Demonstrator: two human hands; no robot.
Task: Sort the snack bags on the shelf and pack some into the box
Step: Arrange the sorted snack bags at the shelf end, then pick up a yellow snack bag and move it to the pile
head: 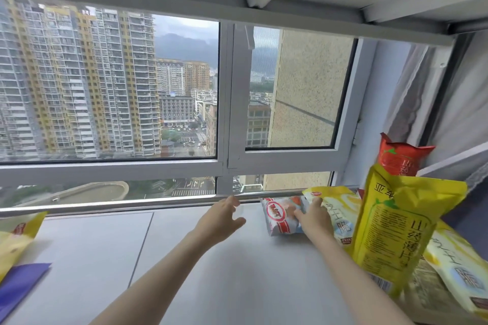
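A small white and red snack bag (280,216) lies on the white shelf (200,272) near the window. My right hand (313,215) grips its right edge and also touches a pale yellow bag (340,208) behind it. My left hand (224,216) hovers open to the left of the white bag, holding nothing. A tall yellow bag (396,229) stands upright at the right, with a red bag (401,158) behind it and another pale yellow bag (459,272) lying at the far right. No box is in sight.
At the shelf's left edge lie a yellow bag (15,237) and a purple packet (18,287). A large window (132,87) with a metal rail (118,204) runs along the back. A grey curtain (449,103) hangs at the right.
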